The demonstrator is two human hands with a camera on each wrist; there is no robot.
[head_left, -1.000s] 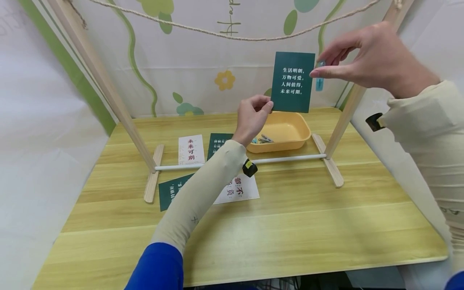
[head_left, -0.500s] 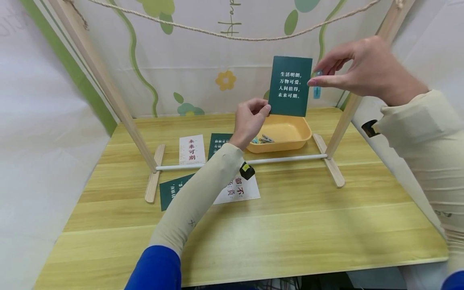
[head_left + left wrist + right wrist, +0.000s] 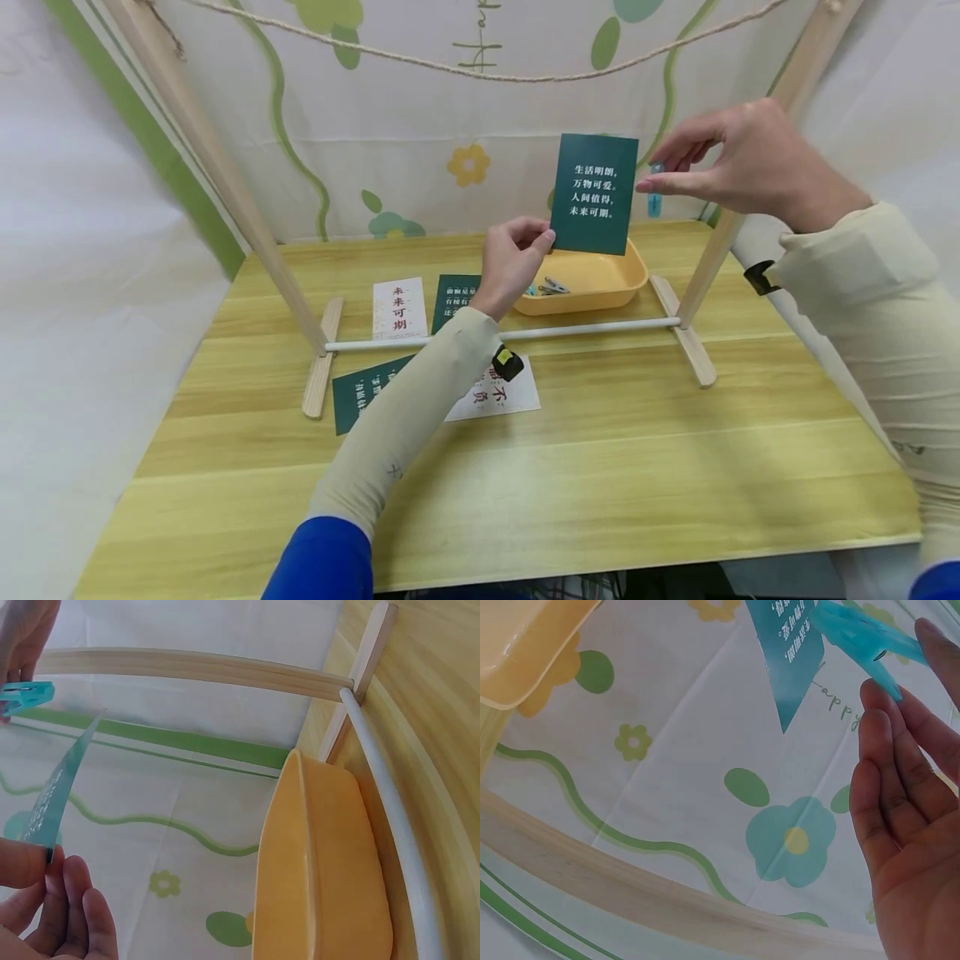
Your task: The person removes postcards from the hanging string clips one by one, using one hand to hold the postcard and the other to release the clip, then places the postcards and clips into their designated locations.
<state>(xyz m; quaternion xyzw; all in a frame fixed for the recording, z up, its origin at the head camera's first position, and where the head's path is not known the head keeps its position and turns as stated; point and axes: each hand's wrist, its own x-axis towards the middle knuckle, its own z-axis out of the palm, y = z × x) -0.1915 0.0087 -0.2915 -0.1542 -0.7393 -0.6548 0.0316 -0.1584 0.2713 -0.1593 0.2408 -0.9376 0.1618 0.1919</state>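
My left hand (image 3: 512,265) pinches the lower left edge of a dark green card (image 3: 595,193) with white printed characters, held upright above the yellow basin. Thumb and fingertips of my right hand (image 3: 757,162) pinch a light blue clothespin (image 3: 655,192) just right of the card. In the left wrist view the clothespin (image 3: 28,696) is apart from the card (image 3: 64,780). The right wrist view shows the clothespin (image 3: 866,641) close by the card (image 3: 786,656); there I cannot tell whether they touch.
A rope (image 3: 517,78) sags between wooden posts, above the card. The yellow basin (image 3: 626,287) holds several clothespins (image 3: 553,286). A white card (image 3: 399,308), green cards (image 3: 367,387) and another white card (image 3: 510,396) lie around the white crossbar (image 3: 585,330) on the table.
Both hands have come down and slightly left, bringing the card and the clothespin lower, further below the rope. The grips look the same.
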